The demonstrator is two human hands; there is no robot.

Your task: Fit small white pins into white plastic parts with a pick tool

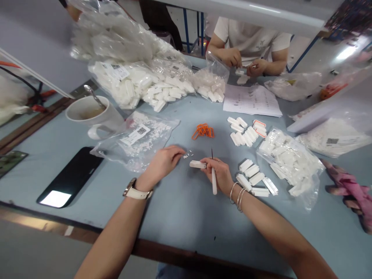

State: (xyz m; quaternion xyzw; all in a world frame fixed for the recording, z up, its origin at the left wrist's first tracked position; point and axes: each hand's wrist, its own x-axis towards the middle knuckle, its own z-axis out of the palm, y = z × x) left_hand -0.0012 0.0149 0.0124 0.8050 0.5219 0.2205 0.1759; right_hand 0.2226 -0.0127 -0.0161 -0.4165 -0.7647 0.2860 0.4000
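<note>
Fingers of the right hand were clamped on a white plastic piece and a thin tool, probably to keep both ready. Left hand fingers were together over tiny white bits on the table. Finished-looking pieces lay in rows nearby; farther, orange clips and a cup.
</note>
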